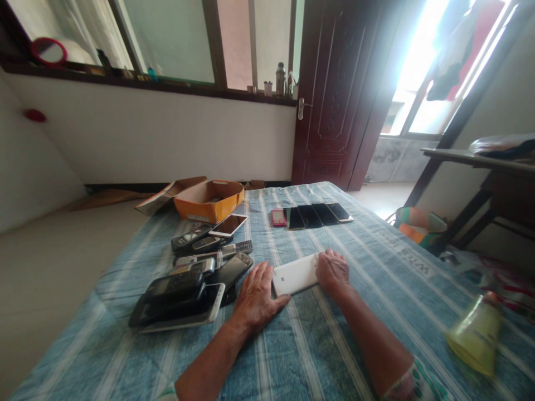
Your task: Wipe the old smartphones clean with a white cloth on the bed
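A white phone lies back up on the striped bedspread, between my hands. My left hand rests flat against its left end, fingers stretched out and thumb spread along the near side. With curled fingers, my right hand grips the phone's right end; its fingertips are partly hidden. Left of my left hand is a heap of old phones, including a black phone on top, a dark touchscreen phone and a white-framed phone. Beyond my hands, several dark-screened phones lie in a row beside a small pink-edged item.
An open orange box stands at the far left of the bedspread. A yellow translucent container is at right. Behind are a dark red door and a windowsill with a bottle. A desk stands at right.
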A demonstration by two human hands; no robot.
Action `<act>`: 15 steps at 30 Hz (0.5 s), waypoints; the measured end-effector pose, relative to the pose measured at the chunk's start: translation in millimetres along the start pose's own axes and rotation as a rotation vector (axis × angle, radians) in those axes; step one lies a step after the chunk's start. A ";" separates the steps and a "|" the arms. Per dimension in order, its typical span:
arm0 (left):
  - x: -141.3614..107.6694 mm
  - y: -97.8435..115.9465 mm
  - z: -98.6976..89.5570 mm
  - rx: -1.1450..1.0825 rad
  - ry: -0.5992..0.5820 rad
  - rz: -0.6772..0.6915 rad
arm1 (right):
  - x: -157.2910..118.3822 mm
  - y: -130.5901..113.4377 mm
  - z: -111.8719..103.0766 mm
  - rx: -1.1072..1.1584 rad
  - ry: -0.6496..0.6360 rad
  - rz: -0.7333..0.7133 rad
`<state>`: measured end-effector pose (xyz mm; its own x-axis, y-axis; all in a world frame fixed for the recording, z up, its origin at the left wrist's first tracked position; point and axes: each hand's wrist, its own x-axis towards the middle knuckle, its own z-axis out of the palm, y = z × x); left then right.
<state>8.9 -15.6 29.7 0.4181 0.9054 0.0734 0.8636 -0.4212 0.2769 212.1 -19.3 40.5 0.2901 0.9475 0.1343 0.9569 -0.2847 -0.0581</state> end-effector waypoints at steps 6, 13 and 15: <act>0.2 0.8 -1.1 0.007 -0.009 0.000 | -13.6 4.7 -5.3 -0.016 -0.018 -0.011; 0.2 -1.0 0.7 -0.022 -0.001 -0.003 | -32.0 11.8 -9.5 -0.054 -0.055 -0.019; -1.1 -0.7 0.2 -0.036 0.006 -0.001 | -35.1 14.9 -10.0 -0.053 -0.067 -0.036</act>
<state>8.0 -16.2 29.2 0.4150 0.9064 0.0789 0.8535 -0.4179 0.3113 216.4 -58.2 44.8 0.2555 0.9643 0.0688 0.9667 -0.2560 -0.0017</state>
